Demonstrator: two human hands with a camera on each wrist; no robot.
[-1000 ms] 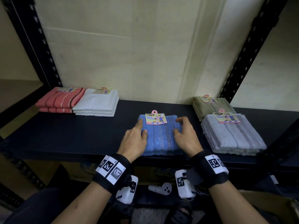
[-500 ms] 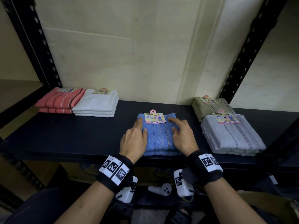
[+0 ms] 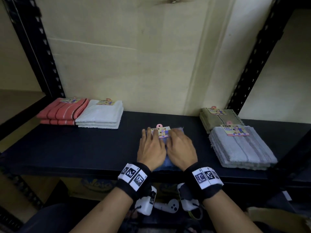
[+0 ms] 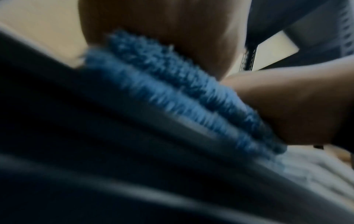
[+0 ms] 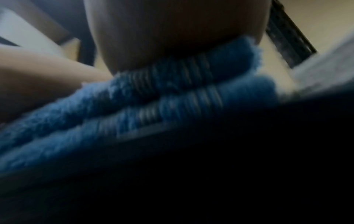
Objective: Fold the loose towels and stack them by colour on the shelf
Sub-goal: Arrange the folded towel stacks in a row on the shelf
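Note:
A folded blue towel [image 3: 165, 164] with a paper label [image 3: 162, 132] lies at the middle front of the dark shelf [image 3: 67, 148]. My left hand [image 3: 149, 142] and right hand [image 3: 180, 143] lie flat side by side on top of it and cover most of it, fingers stretched toward the label. In the left wrist view the towel's folded layers [image 4: 172, 94] sit under my palm, blurred. The right wrist view shows two blue layers [image 5: 153, 106] pressed under the right palm.
At the shelf's back left are a coral striped stack [image 3: 62, 111] and a white stack [image 3: 101, 116]. An olive stack [image 3: 218, 118] and a grey stack [image 3: 240, 147] lie at the right. Black uprights [image 3: 38, 56] stand on both sides. Boxes sit below the shelf.
Both hands have moved from the towel's left and right edges onto its top, close together. The towel has stayed in place.

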